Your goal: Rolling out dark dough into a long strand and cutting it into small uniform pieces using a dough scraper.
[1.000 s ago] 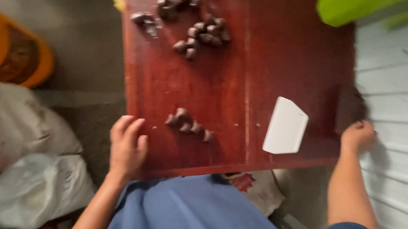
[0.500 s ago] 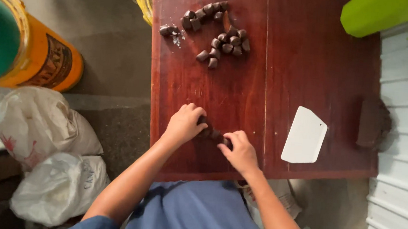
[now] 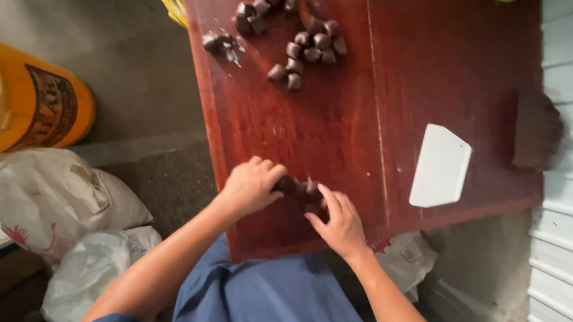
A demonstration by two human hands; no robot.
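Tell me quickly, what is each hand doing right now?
Left hand: fingers curled over small dark lumps near the board's edge; grip cannot be told.
Right hand: fingertips on the same lumps; grip cannot be told.

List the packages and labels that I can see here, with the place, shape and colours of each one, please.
Bucket: left edge, round, orange-yellow, with a dark brown label on its side.
Sack: on the floor at lower left, bulging, off-white, with a small red mark.
Plastic bag: below the sack, crumpled, whitish.
Bag: under the table's near edge, white with red print.
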